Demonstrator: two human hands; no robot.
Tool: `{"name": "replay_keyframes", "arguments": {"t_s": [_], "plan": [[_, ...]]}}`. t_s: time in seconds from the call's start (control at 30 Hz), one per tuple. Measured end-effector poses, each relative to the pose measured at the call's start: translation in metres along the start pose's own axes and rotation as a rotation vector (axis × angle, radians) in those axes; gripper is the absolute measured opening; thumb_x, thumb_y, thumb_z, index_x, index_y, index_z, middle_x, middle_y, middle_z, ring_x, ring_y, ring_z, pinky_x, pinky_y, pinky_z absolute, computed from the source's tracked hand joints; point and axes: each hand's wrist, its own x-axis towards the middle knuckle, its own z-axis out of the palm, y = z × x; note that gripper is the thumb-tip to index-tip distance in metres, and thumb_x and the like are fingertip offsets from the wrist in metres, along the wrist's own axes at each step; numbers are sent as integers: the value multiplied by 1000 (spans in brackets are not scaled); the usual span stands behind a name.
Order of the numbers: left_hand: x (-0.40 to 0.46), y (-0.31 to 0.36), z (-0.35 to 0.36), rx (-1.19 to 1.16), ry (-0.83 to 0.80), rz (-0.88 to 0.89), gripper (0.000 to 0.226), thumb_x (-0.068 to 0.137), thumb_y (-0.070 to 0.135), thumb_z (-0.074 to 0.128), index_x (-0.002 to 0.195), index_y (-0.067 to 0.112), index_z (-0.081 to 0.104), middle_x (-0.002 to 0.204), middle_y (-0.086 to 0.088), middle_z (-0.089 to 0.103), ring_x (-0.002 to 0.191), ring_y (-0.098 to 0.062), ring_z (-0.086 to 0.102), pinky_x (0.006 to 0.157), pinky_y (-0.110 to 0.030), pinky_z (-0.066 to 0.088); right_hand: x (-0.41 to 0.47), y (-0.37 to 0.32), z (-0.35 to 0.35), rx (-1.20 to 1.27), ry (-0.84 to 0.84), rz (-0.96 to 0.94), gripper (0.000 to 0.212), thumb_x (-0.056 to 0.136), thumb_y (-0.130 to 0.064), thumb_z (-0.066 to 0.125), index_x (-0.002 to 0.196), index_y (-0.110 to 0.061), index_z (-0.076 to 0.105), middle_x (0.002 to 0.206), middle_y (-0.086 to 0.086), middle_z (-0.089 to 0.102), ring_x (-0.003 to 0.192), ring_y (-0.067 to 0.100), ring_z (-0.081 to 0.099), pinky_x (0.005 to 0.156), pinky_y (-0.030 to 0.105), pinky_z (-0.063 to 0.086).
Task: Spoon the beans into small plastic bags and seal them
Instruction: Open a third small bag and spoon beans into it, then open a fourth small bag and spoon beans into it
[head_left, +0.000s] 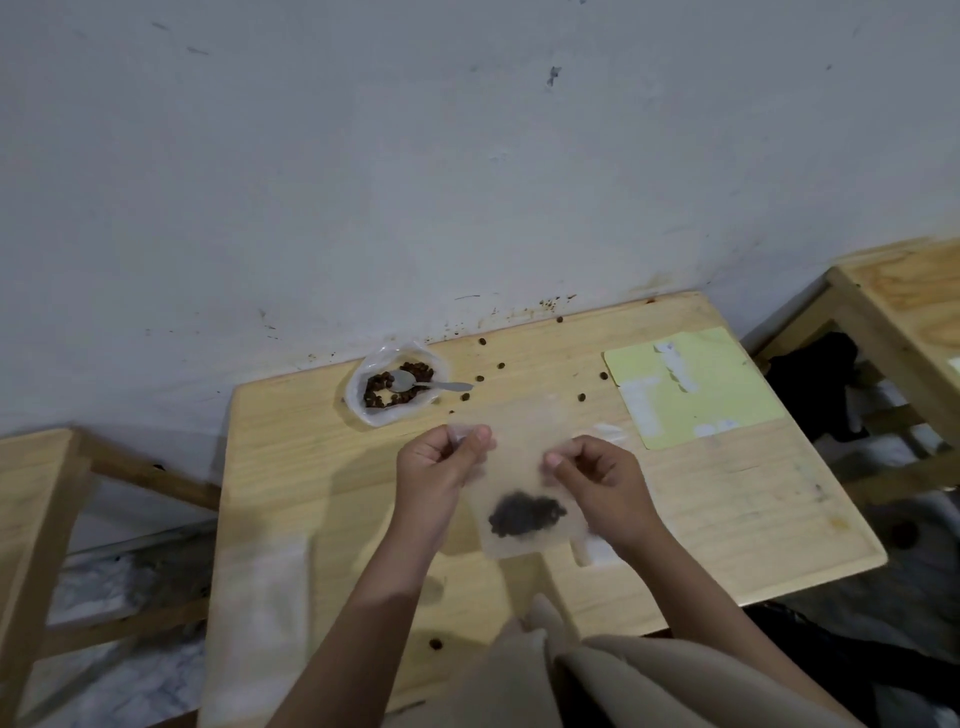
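Observation:
A small clear plastic bag (519, 462) hangs above the wooden table (322, 467), with a dark clump of beans (525, 515) at its bottom. My left hand (441, 462) pinches the bag's upper left corner. My right hand (602, 478) pinches the bag's right edge a little lower. At the back of the table an open plastic bag (395, 387) holds brown beans, and a metal spoon (421, 383) lies in it with its handle pointing right.
Several loose beans (480, 378) are scattered over the back of the table, and one bean (435, 644) lies near the front edge. A yellow sheet (691, 387) lies at the right. More clear bags (260, 597) lie at the front left. Wooden furniture stands on both sides.

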Motion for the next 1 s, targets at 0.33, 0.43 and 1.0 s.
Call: {"name": "replay_keyframes", "arguments": {"t_s": [0.33,0.43,1.0], "plan": [[-5,-83,76,445,12,-39,60,78,8,74,122,27,38,95,-1,60,83,-13,63,70,-17,50,17,48,-72,-50,376,156,25,86,-10,67,97,-19,46,74,2,64,70,21,64,62,25,51],[-3,-102,92,606,46,8,45,80,8,70,112,31,48,105,0,57,80,-12,61,64,-10,46,24,65,-88,-243,367,124,21,83,-15,70,94,-16,53,77,-2,60,72,18,62,57,12,46],[-6,-114,90,730,-32,1,39,89,25,63,126,16,54,126,-2,39,106,-17,56,92,-23,45,36,87,-101,-755,290,-68,21,84,-12,64,104,-6,64,107,12,54,103,29,51,86,25,38]]}}
